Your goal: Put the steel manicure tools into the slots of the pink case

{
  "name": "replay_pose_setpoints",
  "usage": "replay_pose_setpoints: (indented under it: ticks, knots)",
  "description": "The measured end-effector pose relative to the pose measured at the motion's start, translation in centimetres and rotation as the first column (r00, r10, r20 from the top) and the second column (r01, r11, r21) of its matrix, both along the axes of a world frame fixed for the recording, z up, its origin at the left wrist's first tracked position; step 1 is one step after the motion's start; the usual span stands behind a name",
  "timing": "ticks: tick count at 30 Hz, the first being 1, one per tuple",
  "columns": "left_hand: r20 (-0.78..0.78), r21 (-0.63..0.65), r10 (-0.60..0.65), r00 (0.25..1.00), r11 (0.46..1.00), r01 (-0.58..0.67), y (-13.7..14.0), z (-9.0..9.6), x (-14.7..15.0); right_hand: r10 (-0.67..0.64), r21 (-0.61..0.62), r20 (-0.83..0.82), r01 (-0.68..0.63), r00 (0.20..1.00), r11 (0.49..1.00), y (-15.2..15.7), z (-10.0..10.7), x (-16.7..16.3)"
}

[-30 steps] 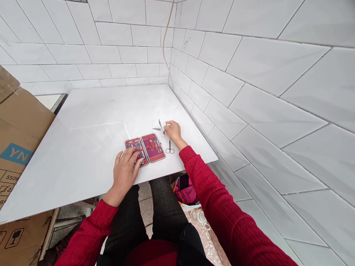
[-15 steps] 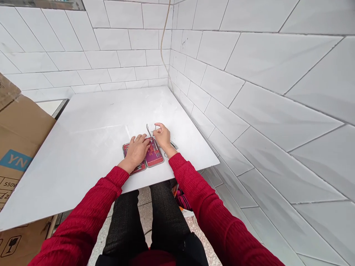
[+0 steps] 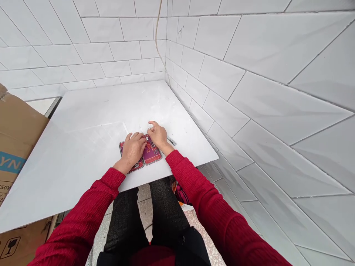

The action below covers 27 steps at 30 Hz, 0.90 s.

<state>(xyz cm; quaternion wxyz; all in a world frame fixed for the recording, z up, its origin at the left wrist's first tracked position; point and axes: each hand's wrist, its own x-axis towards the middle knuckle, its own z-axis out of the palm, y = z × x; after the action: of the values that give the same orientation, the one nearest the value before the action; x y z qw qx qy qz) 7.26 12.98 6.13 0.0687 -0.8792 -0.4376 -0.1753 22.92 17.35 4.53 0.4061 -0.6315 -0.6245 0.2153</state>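
Note:
A manicure case (image 3: pixel 152 157), red and purple inside, lies unfolded on the white table near its front edge. Slim metal tools sit in its right half; the left half is mostly covered. My left hand (image 3: pixel 133 148) rests over the left half, with curved fingers gripping the case at its middle. At the case's top edge, my right hand (image 3: pixel 158 136) pinches a small two-handled metal tool (image 3: pixel 141 130), whose exact kind is too small to tell. Just right of that hand, a silver nail clipper (image 3: pixel 171 140) lies on the table.
The white tabletop (image 3: pixel 83 147) meets tiled walls at the back and right. A cardboard box (image 3: pixel 19 133) stands at the left edge, and another box (image 3: pixel 24 240) is below the table. A thin cable (image 3: pixel 156 37) hangs in the corner.
The view has shifted slightly, so everything sits a little further left. My right hand has drawn closer to the case's top edge, and the metal tool has tilted.

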Motion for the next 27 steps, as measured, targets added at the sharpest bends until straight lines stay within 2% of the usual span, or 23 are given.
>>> replay_pose_setpoints:
  ticks: [7, 18, 27]
  knots:
    - [-0.002, 0.025, -0.032, 0.999, 0.999, 0.032, -0.3, 0.5, 0.3, 0.044, -0.005, 0.062, -0.044, 0.997, 0.999, -1.0, -0.1, 0.0]
    - [-0.009, 0.019, 0.059, 0.998, 0.998, -0.059, -0.7, -0.1, -0.3, 0.054, 0.044, 0.111, -0.060, 0.992, 0.997, -1.5, -0.6, 0.0]
    - [0.025, -0.008, 0.117, 0.993, 0.993, -0.117, -1.2, -1.1, -1.7, 0.025, 0.020, 0.220, -0.030, 0.975, 0.999, -2.3, 0.3, 0.2]
